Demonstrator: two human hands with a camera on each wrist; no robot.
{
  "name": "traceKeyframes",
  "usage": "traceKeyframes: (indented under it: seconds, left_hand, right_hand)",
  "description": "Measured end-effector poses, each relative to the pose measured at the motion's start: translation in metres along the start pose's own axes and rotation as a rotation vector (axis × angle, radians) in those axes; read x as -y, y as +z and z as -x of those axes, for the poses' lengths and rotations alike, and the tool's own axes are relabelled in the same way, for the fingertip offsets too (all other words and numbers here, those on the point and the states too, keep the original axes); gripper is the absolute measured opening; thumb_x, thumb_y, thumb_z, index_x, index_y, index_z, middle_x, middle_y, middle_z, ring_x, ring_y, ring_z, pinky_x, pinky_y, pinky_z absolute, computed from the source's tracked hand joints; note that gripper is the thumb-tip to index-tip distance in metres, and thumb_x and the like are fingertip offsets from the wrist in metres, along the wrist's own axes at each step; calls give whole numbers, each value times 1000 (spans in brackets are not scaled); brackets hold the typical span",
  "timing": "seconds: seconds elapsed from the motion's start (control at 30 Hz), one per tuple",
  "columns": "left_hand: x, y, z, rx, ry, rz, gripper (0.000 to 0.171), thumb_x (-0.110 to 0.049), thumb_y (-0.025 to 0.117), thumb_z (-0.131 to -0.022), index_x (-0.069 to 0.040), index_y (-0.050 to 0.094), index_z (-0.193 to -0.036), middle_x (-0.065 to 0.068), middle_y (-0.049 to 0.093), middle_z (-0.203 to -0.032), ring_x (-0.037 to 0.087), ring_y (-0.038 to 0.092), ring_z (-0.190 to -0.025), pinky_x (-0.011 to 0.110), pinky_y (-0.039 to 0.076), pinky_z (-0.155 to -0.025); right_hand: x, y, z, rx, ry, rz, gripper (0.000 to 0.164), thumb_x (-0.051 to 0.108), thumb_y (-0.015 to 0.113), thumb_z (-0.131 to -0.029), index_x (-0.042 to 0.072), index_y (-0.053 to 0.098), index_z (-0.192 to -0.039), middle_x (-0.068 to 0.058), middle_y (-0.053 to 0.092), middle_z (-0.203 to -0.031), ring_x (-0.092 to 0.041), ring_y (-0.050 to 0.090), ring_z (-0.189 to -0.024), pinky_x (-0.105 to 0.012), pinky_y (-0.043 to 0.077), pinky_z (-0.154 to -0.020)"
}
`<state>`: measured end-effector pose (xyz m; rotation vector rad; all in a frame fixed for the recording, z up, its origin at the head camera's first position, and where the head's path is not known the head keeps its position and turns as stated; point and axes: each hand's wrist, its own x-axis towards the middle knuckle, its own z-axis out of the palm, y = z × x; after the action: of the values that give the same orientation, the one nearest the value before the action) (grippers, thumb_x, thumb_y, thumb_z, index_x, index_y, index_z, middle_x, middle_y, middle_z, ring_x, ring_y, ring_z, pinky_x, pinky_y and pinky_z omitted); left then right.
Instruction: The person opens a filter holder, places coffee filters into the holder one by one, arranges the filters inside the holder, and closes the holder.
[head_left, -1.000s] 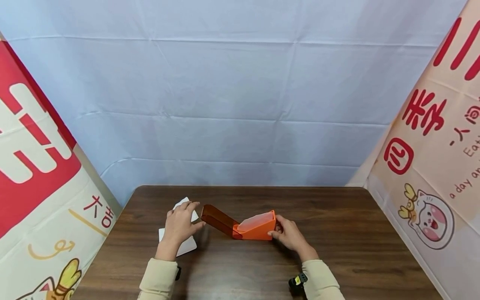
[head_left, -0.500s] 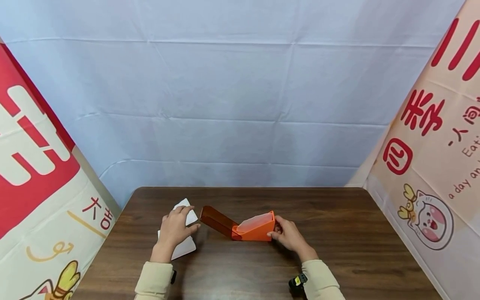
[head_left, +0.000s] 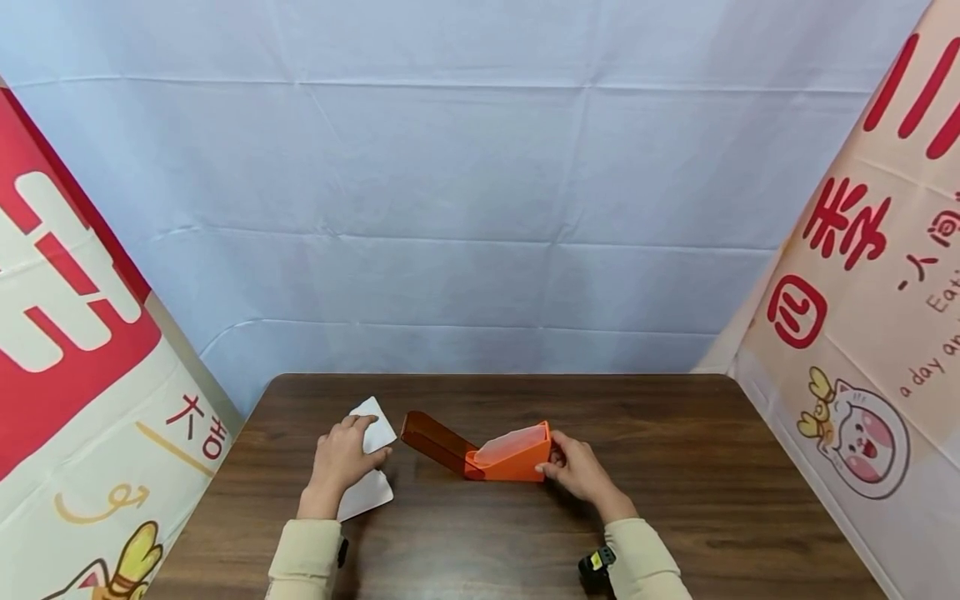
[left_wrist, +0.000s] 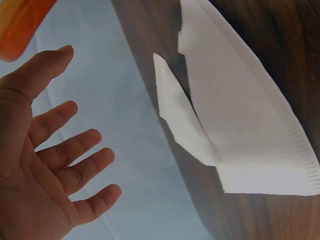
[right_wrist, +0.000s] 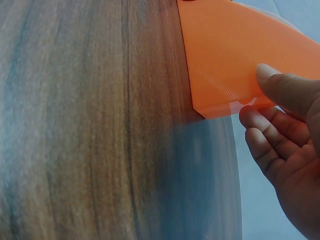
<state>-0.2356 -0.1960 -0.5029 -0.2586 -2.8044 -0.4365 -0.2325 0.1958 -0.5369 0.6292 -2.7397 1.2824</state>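
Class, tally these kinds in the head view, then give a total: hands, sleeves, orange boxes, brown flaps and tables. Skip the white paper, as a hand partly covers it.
Left hand and right hand: 2
Left sleeve and right sleeve: 2
Orange box: 1
Brown flap: 1
Table: 1
Total: 7

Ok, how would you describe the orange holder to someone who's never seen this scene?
On the dark wooden table, look between the two hands. The orange holder is gripped at its right end by the right hand, and a see-through brown flap slants out from its left end. Unlike the white sheets by the left hand, it is bright and wedge-shaped.
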Motion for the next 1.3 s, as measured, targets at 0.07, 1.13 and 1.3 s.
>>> traceKeyframes:
  seconds: [0.07, 1.13, 1.3]
  left_hand:
    - [4, 1, -1, 2, -12, 7, 58, -38, 77, -72, -7, 61, -119, 17, 58, -115, 40, 55, -99, 57, 43, -70]
    - [43, 15, -9, 82, -111, -11, 52, -32, 77, -73, -5, 63, -115, 25, 56, -114, 46, 55, -94, 63, 41, -67]
    - [46, 16, -11, 78, -126, -6, 49, -30, 77, -74, -4, 64, -113, 26, 55, -114, 46, 54, -94, 62, 41, -67]
  right_hand:
    - [0, 0, 0, 2, 3, -3, 29, 11, 74, -80, 8, 56, -102, 4, 49, -70, -11, 45, -60, -25, 40, -55]
    - [0, 1, 0, -7, 2, 20, 30, 10, 75, -78, 7, 57, -103, 5, 47, -68, -10, 44, -59, -25, 39, -53]
    - [0, 1, -1, -2, 6, 11, 30, 11, 75, -79, 7, 57, -104, 5, 48, -69, -12, 45, -59, -25, 39, -54]
